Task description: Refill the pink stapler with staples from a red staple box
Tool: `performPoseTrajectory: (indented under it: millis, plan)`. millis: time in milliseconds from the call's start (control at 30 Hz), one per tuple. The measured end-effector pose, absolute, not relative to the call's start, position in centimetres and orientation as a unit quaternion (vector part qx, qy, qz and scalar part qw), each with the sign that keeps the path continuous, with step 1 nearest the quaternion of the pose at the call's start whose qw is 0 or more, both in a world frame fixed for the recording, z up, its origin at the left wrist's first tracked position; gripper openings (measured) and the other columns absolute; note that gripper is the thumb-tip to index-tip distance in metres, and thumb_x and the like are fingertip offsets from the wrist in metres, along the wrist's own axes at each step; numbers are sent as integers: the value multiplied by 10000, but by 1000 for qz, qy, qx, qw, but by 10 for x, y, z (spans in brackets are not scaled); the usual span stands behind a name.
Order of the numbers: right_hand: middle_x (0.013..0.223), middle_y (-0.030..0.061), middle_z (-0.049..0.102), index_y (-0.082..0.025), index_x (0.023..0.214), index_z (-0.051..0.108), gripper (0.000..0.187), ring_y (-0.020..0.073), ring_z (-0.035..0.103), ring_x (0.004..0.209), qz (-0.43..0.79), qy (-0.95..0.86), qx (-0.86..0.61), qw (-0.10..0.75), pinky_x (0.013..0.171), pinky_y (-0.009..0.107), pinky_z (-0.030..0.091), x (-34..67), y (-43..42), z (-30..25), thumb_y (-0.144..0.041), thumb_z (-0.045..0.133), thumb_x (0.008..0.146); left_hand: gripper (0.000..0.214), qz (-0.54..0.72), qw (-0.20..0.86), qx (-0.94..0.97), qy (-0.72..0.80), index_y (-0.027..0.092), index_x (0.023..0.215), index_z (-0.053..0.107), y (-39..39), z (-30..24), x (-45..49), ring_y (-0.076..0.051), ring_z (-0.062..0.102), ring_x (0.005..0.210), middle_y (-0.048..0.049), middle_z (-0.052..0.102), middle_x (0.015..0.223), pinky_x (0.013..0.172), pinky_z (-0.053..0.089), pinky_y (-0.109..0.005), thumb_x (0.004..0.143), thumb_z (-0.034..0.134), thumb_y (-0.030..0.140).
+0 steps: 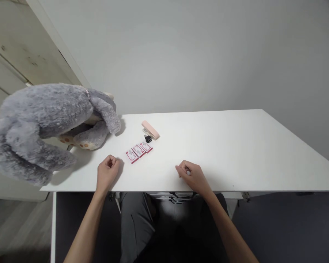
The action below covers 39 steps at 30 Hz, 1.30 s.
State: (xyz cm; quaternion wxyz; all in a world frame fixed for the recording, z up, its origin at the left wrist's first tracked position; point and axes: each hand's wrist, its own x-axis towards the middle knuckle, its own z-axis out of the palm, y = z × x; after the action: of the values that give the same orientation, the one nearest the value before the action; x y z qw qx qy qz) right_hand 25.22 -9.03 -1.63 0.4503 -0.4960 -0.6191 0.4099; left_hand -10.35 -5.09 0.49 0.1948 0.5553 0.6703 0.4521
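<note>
My left hand [108, 172] rests on the white table in a loose fist, with nothing visible in it. Just to its right lie three small red-and-white boxes [138, 150] in a slanting row, apart from the hand. Behind the boxes is a small black object [148, 138], perhaps a staple remover, too small to name surely. It lies close against a pink stapler [150, 129], which is set at an angle. My right hand [191, 176], also curled into a loose fist near the front edge, shows nothing held; the boxes are the closest things to it.
A large grey plush toy [49, 109] leans over the table's left end. The white tabletop [252, 153] stretches far to the right, and a plain wall [194, 54] rises behind it. Dark panels [285, 226] hang below the front edge.
</note>
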Motion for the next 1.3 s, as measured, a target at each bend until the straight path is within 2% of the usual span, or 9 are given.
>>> performPoseTrajectory:
  millis: [500, 1300]
  plan:
    - [668, -20, 565, -267, 680, 320, 432, 174, 565, 661, 416, -614, -497, 450, 675, 325, 393, 252, -91, -15, -389, 598, 987, 320, 451, 195, 555, 672, 229, 688, 393, -52, 4, -104, -120, 358, 633, 53, 386, 658, 595, 291, -262, 829, 660, 333]
    - [682, -4, 589, -266, 680, 321, 441, 179, 579, 676, 419, -611, -498, 451, 673, 324, 417, 251, -92, -13, -427, 590, 991, 333, 442, 187, 556, 679, 234, 682, 393, -54, 11, -100, -122, 355, 623, 48, 382, 649, 572, 303, -246, 827, 659, 373]
